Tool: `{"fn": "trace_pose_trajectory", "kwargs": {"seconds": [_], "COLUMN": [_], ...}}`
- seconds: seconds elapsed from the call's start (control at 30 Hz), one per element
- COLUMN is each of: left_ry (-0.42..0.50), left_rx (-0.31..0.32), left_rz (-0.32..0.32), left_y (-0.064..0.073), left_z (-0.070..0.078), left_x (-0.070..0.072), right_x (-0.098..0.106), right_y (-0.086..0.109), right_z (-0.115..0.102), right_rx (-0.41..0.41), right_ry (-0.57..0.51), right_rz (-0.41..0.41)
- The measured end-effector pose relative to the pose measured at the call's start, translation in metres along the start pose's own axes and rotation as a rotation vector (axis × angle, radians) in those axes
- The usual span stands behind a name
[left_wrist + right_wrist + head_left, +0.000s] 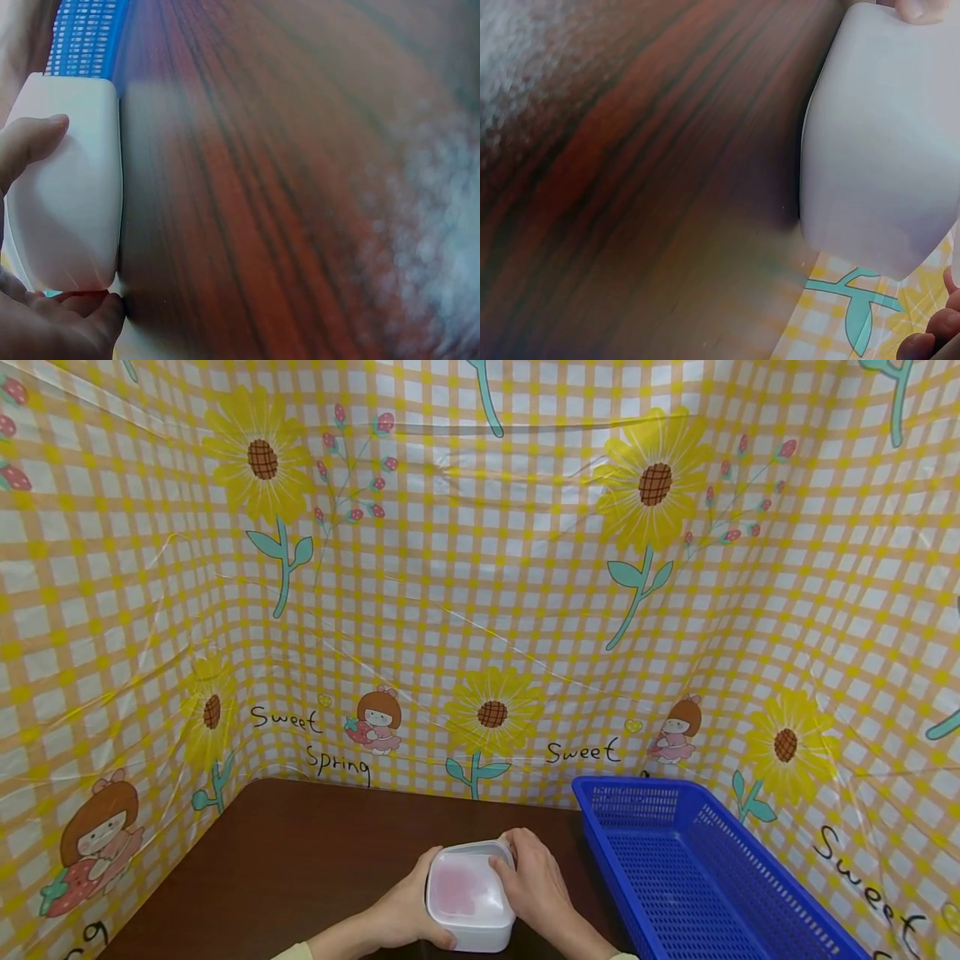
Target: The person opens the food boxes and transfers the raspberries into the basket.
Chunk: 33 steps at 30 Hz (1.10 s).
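A white plastic food container (471, 935) with a translucent lid (480, 881) stands at the table's near side, and something pink shows through the lid. My left hand (408, 902) grips its left side, thumb at the near corner and fingers toward the far side. In the left wrist view that thumb (41, 142) lies against the container's wall. My right hand (534, 877) holds the far right corner, its thumb over the lid and its fingers bent at the rim. The right wrist view shows the container's smooth white wall (877, 142) close up, with fingertips (922, 345) low at the right.
A long blue plastic basket (600, 852) with perforated walls stands to the right of the hands. The dark wooden table (300, 852) meets a checked, flower-printed sheet (487, 610) that hangs at the back and both sides.
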<state>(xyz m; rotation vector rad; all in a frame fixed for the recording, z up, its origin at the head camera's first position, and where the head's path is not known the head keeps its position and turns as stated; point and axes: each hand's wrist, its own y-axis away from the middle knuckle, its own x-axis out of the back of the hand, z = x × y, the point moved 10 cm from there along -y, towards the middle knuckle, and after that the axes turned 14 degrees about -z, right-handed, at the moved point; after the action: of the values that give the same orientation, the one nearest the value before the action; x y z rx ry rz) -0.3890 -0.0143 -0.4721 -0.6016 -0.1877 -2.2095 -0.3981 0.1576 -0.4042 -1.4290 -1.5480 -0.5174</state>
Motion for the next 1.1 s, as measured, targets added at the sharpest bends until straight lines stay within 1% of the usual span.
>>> {"fn": "trace_pose_trajectory", "kwargs": {"seconds": [0.13, 0.33, 0.4, 0.6, 0.7, 0.77, 0.87, 0.97, 1.03, 1.1], "left_ry": [-0.002, 0.020, 0.008, -0.008, 0.006, 0.015, 0.023, 0.018, 0.021, 0.036], "left_rx": [0.001, -0.031, -0.027, -0.030, -0.038, -0.040, -0.035, -0.022, -0.007, -0.006], "left_rz": [0.011, 0.032, 0.040, 0.031, 0.025, 0.022, 0.018, 0.019, 0.016, 0.012], "left_y": [0.000, -0.002, -0.002, -0.002, -0.003, -0.002, -0.002, -0.001, -0.001, -0.001], "left_z": [0.000, 0.000, 0.000, 0.000, 0.001, 0.001, 0.000, -0.002, -0.003, -0.003], "left_x": [0.000, 0.003, 0.004, 0.001, 0.000, 0.000, -0.001, 0.000, -0.001, -0.002], "right_x": [0.002, 0.013, 0.014, 0.017, 0.021, 0.025, 0.032, 0.037, 0.038, 0.037], "right_y": [0.001, 0.002, 0.002, 0.007, 0.009, 0.011, 0.014, 0.016, 0.015, 0.014], "right_z": [-0.003, -0.009, -0.010, -0.009, -0.011, -0.014, -0.020, -0.023, -0.022, -0.018], "right_rx": [0.030, 0.107, 0.114, 0.112, 0.128, 0.152, 0.191, 0.200, 0.176, 0.135], "right_ry": [-0.002, -0.027, -0.033, -0.058, -0.065, -0.080, -0.117, -0.179, -0.236, -0.302], "right_rz": [0.013, 0.075, 0.077, 0.090, 0.110, 0.130, 0.157, 0.156, 0.130, 0.091]}}
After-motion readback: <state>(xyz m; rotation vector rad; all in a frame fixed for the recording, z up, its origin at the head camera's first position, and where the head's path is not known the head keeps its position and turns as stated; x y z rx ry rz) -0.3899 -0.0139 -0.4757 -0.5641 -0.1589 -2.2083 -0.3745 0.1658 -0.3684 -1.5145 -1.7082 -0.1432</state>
